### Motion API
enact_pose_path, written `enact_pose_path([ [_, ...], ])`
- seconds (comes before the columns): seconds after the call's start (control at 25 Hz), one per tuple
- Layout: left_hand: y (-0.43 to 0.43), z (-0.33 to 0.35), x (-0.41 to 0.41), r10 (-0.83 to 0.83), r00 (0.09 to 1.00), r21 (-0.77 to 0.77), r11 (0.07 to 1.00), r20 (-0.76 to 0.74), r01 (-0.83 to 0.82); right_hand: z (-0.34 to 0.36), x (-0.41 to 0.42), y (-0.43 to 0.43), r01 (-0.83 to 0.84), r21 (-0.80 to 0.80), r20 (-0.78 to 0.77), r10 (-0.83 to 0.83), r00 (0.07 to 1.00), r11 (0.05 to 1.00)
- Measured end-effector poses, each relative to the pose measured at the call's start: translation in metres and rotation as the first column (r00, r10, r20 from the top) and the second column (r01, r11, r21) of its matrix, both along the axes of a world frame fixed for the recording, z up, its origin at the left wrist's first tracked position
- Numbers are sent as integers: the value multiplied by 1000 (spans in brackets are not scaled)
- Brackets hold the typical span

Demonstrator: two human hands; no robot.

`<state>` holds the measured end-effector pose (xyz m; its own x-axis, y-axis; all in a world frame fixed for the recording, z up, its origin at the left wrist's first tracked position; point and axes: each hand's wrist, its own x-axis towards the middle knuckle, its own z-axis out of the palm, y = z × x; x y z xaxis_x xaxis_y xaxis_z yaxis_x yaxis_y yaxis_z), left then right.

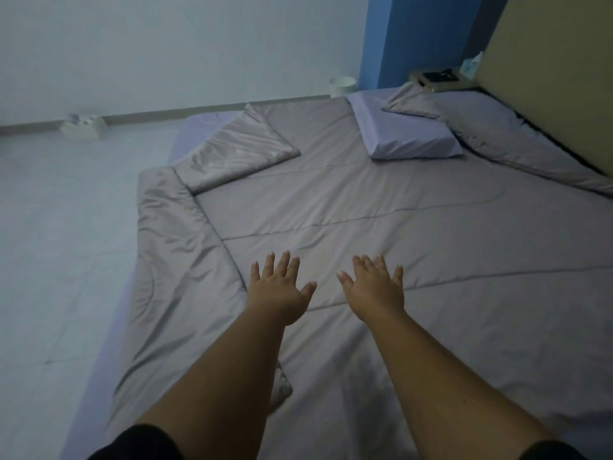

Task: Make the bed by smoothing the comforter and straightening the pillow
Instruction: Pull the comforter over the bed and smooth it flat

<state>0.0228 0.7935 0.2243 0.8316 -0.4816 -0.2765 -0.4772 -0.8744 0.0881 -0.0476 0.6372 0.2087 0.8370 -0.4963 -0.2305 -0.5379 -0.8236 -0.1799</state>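
Note:
A grey quilted comforter covers a low bed. Its far-left corner is folded back on top, and its left edge lies rolled in wrinkles. A lavender pillow lies askew near the head of the bed, with a grey flap resting on it. My left hand and my right hand are both flat on the comforter near its middle, palms down, fingers spread, holding nothing.
A tan headboard runs along the right. A bedside shelf with dark items stands at the far corner by a blue wall. A white bin and a small white object sit on the pale floor.

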Motion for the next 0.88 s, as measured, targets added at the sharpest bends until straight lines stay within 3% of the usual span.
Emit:
enact_pose_path([
  [0.2, 44, -19, 31, -1, 999, -46, 999, -40, -1, -7, 32, 50, -6, -89, -12, 5, 1000, 996],
  [0.44, 129, -68, 85, -217, 973, -29, 976, -80, 216, -63, 45, 157, 252, -39, -69, -255, 965, 967],
  [0.6, 179, -96, 97, -427, 898, -10, 903, -102, 429, -96, 37, 217, 383, -49, -120, -386, 915, 923],
  [0.88, 168, -185, 121, -565, 825, -39, 825, -32, 563, -178, 51, 250, 537, 15, -16, -536, 844, 844],
])
